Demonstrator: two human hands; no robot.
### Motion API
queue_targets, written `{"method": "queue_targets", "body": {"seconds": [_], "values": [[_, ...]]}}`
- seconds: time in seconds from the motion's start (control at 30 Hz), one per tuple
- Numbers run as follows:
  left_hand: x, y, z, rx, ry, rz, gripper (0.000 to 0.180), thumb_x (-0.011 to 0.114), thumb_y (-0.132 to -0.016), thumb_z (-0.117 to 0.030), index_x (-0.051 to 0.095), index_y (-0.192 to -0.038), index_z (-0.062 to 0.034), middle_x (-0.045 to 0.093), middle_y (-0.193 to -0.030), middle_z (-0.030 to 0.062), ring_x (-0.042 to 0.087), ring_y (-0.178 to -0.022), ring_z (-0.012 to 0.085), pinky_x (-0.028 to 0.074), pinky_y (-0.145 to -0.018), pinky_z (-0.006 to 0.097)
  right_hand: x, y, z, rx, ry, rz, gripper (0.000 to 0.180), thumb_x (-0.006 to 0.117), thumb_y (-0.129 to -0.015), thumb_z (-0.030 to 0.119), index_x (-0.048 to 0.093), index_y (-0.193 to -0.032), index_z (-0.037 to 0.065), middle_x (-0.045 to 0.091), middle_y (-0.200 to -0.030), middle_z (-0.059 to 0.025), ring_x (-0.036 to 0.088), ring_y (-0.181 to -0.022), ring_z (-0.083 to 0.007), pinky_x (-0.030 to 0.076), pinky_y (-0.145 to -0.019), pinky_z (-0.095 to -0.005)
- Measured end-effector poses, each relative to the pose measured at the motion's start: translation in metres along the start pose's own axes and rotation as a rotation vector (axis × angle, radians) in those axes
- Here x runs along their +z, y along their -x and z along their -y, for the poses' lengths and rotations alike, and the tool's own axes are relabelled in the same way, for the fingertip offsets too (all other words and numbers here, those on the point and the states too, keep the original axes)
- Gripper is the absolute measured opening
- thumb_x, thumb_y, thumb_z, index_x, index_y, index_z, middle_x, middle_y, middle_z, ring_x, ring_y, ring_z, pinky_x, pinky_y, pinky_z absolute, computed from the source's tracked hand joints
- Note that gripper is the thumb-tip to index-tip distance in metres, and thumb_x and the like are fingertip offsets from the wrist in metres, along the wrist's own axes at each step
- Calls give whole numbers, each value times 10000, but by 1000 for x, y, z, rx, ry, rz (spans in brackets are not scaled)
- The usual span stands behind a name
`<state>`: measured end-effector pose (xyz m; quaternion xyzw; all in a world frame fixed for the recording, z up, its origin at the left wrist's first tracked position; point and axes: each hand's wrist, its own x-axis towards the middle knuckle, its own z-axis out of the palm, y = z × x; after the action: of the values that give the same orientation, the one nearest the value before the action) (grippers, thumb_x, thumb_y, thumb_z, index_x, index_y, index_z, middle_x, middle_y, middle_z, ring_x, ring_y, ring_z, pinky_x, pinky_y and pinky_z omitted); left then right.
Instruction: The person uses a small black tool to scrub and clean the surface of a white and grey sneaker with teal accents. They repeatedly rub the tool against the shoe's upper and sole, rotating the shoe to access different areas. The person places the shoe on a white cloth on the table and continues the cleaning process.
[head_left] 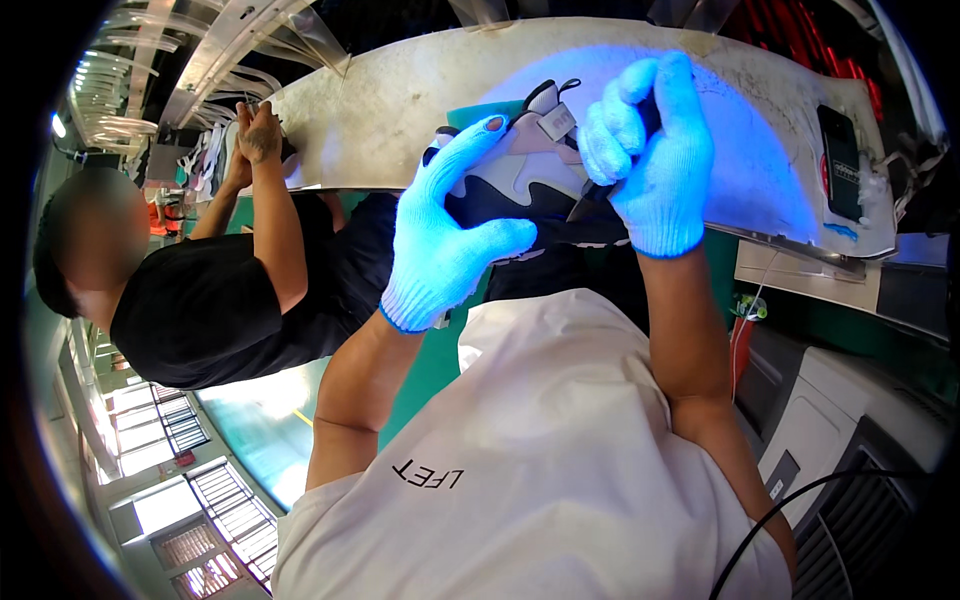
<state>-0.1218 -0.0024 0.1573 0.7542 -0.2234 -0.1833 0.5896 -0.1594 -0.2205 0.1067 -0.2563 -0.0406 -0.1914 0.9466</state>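
Note:
A grey, white and black shoe upper [520, 178] is held at the table's near edge, with a loop standing up from its tongue and a pale label on it. My left hand [440, 225], in a knit glove, grips its left side, the thumb low on the near side and a finger stretched over the top. That fingertip has a brownish spot. Closed just above the upper's right end is my right hand [655, 155], gloved too. Something dark shows between its curled fingers, too hidden to name. A turquoise piece [482, 112] lies behind the upper.
Bluish light falls on the worn pale table [400, 85]. A dark phone [840, 160] and a small blue scrap [841, 231] lie at its right end. At left sits a co-worker in black [200, 310], hands raised by the table. A black cable [800, 492] crosses at lower right.

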Motion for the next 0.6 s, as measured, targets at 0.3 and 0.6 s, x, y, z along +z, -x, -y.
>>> {"method": "queue_targets", "body": {"seconds": [0.3,0.6], "values": [[-6,-4,7,-82,142,-29,897,891,-674,22,663,-1540,-22,624,-1412,116,653,-1298,244,574,-1121,367,7,-7,-9,29,-1,-266,384,629,-1158,450,599,-927,144,515,-662,8,519,-562,-165,408,-511,-341],[-16,-16,26,-115,136,-45,741,873,-703,36,746,-1432,9,687,-1370,117,677,-1243,230,530,-1109,351,45,-30,-26,59,738,-431,255,771,-1074,254,651,-923,87,523,-625,-2,522,-482,-119,420,-457,-312]]}}
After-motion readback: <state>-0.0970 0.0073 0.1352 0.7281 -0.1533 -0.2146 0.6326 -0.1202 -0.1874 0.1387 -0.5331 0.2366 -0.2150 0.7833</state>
